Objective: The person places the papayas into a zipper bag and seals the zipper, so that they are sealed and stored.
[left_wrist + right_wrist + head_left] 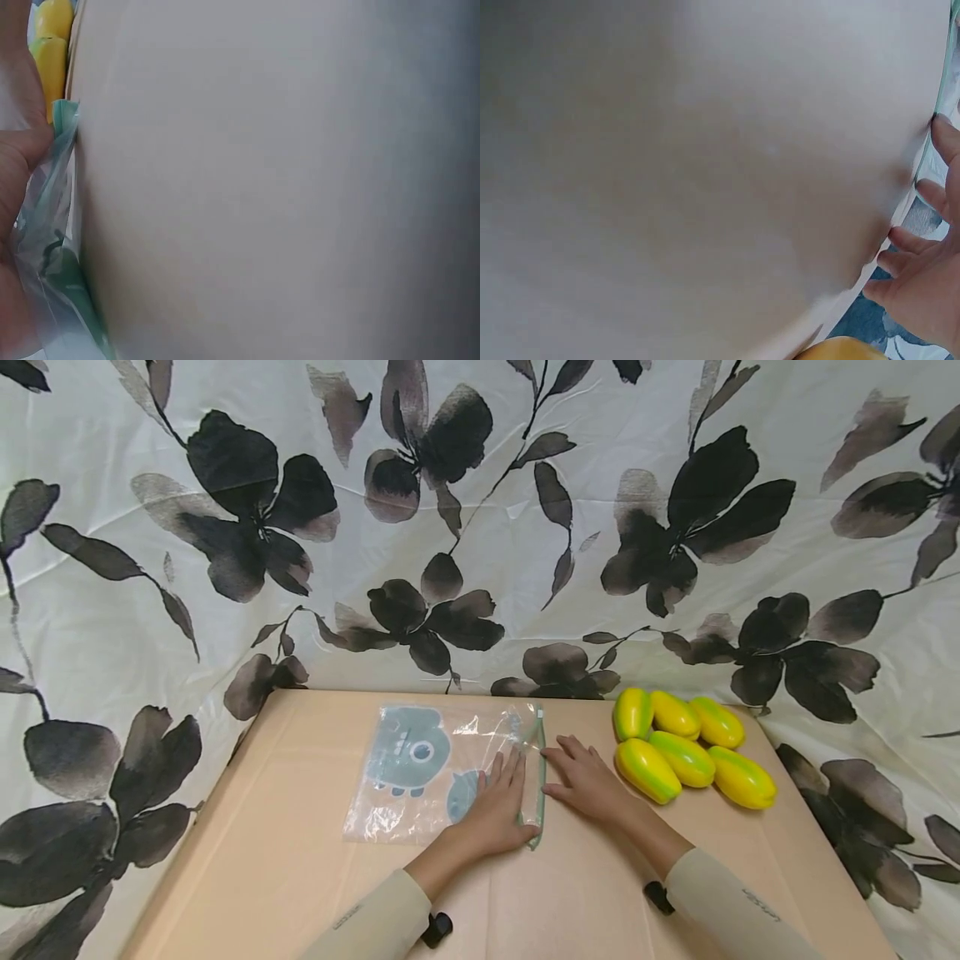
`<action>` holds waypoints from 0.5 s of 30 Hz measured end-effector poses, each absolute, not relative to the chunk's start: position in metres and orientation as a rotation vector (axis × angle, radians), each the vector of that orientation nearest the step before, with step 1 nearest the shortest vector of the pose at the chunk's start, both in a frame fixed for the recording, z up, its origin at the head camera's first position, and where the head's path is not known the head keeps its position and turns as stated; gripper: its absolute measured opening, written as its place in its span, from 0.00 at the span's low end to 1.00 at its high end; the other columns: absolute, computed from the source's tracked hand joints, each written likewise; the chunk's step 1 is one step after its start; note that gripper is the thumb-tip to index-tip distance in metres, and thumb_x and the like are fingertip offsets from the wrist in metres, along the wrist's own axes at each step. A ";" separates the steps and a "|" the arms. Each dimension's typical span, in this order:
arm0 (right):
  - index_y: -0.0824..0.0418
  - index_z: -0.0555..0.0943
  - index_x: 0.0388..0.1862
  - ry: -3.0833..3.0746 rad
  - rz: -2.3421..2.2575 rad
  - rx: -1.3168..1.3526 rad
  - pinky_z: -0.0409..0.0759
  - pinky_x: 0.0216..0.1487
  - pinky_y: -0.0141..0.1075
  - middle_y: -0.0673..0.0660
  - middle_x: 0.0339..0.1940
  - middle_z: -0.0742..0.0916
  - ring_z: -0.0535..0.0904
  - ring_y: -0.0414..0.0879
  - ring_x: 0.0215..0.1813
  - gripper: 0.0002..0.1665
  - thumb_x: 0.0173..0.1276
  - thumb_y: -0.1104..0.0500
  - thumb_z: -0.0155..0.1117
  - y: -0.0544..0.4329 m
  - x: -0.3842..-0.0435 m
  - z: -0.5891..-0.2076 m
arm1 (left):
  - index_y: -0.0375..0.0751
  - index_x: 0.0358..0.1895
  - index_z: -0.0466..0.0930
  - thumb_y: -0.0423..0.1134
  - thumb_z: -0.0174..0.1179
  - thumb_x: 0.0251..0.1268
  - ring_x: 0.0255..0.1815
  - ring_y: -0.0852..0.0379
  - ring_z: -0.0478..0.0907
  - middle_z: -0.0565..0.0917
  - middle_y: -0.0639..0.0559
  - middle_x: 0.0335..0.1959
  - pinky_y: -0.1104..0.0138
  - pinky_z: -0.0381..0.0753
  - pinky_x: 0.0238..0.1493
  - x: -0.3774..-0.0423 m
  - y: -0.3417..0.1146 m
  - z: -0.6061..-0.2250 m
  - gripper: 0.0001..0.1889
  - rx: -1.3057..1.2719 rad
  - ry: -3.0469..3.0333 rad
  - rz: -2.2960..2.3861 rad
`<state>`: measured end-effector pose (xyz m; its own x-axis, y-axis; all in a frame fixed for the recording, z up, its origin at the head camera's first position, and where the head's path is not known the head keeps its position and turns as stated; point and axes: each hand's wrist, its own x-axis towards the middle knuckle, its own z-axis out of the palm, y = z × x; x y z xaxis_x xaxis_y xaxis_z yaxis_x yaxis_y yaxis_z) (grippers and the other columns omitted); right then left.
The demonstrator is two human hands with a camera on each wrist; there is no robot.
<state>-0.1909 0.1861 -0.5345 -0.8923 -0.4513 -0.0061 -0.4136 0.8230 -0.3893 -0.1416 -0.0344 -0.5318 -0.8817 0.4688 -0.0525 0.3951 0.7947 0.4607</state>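
A clear plastic zip bag (412, 810) printed with blue cartoon animals lies flat on the cardboard-coloured tabletop. Its green zip edge (540, 735) runs down the right side. My left hand (495, 806) rests on the bag's right part with fingers straight, the thumb near the lower end of the zip. Just right of the zip edge, my right hand (588, 781) has its fingers spread and its fingertips at or close to the green strip. In the left wrist view, the green strip (66, 112) shows beside the left hand (19, 165).
Several yellow-green, mango-like fruits (682, 758) sit grouped at the back right, beyond the right hand. The tabletop (285, 827) extends left and in front of the bag. A floral cloth (525, 552) hangs behind and around the table.
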 end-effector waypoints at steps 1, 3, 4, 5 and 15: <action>0.55 0.72 0.76 2.910 -0.585 -0.680 0.55 0.76 0.72 0.69 0.79 0.68 0.58 0.68 0.82 0.41 0.69 0.40 0.70 0.186 -0.191 -0.534 | 0.35 0.84 0.37 0.58 0.73 0.57 0.86 0.35 0.36 0.35 0.42 0.87 0.33 0.49 0.78 -0.141 -0.036 -0.533 0.65 0.687 2.824 0.683; 0.55 0.71 0.76 2.916 -0.576 -0.662 0.55 0.76 0.72 0.69 0.79 0.68 0.57 0.68 0.82 0.42 0.68 0.40 0.70 0.185 -0.191 -0.534 | 0.36 0.84 0.37 0.57 0.74 0.56 0.86 0.35 0.36 0.35 0.42 0.87 0.32 0.50 0.78 -0.141 -0.038 -0.533 0.65 0.689 2.833 0.703; 0.55 0.71 0.76 2.920 -0.571 -0.657 0.55 0.76 0.72 0.70 0.79 0.68 0.58 0.69 0.82 0.42 0.68 0.40 0.70 0.185 -0.191 -0.533 | 0.36 0.84 0.37 0.57 0.75 0.55 0.86 0.35 0.36 0.35 0.42 0.87 0.32 0.50 0.78 -0.140 -0.039 -0.533 0.65 0.687 2.837 0.711; 0.55 0.72 0.76 2.924 -0.561 -0.650 0.55 0.76 0.72 0.70 0.79 0.68 0.58 0.68 0.82 0.43 0.68 0.39 0.70 0.185 -0.192 -0.533 | 0.36 0.84 0.37 0.57 0.75 0.55 0.86 0.35 0.36 0.35 0.42 0.87 0.32 0.50 0.77 -0.140 -0.040 -0.533 0.66 0.688 2.839 0.718; 0.56 0.73 0.75 2.909 -0.539 -0.611 0.57 0.76 0.70 0.70 0.79 0.68 0.61 0.67 0.80 0.43 0.67 0.38 0.71 0.182 -0.194 -0.530 | 0.37 0.84 0.42 0.56 0.77 0.53 0.86 0.35 0.36 0.35 0.42 0.87 0.31 0.51 0.77 -0.139 -0.043 -0.531 0.64 0.677 2.860 0.722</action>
